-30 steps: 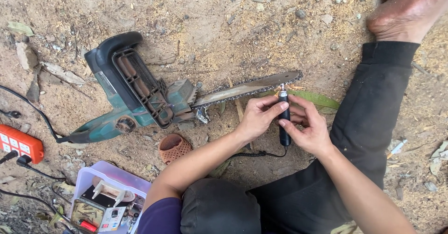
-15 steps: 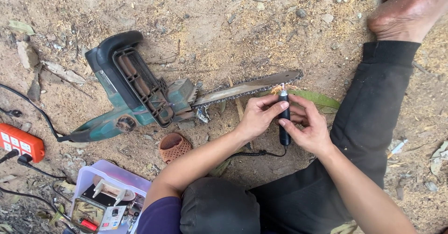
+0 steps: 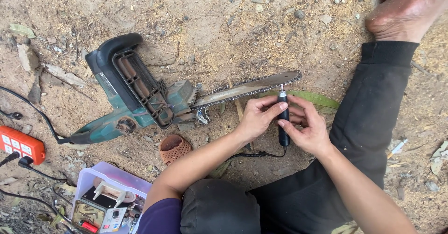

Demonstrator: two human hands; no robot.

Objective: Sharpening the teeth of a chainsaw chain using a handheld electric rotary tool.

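Both hands on a small rotary tool at the chainsaw bar

Left hand [image 3: 254,119] and right hand [image 3: 308,129] keep their fingers clamped on the black rotary tool [image 3: 283,119], tip unmoved at the chainsaw [image 3: 154,98] chain.

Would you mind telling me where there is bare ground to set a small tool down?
Bare dirt lies above the chainsaw, up to the bare foot. It is crowded lower left, between the orange power strip, plastic box and brown cap, and around both hands.

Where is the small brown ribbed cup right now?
The small brown ribbed cup lies on the dirt, lower centre-left, just below the green chainsaw and left of the left forearm.
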